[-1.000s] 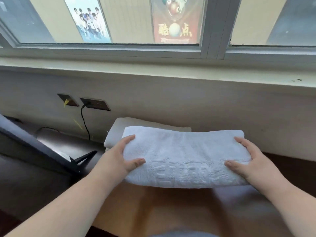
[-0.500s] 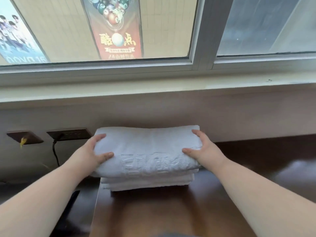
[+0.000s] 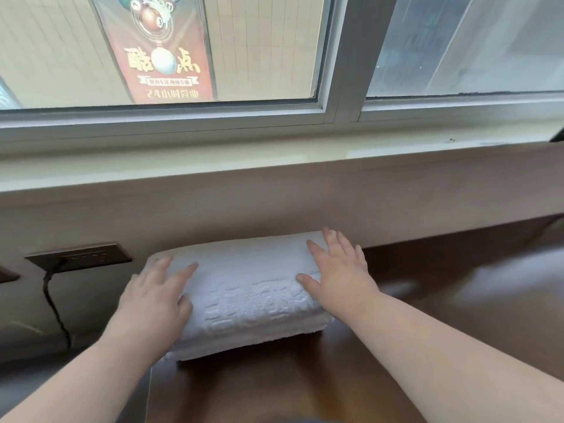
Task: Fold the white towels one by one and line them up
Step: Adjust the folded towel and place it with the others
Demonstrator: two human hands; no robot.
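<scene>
Towel stack [image 3: 244,300], flat hands [image 3: 155,297] pressing atop

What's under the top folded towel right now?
Under the top folded towel the edges of more folded white towels show, resting on the dark wooden table. How many is unclear; both hands cover the ends.

Both bare forearms are reaching forward; the left hand [image 3: 154,296] and right hand [image 3: 338,271] are lying palm-down with fingers straight and slightly spread, pressing flat.
</scene>
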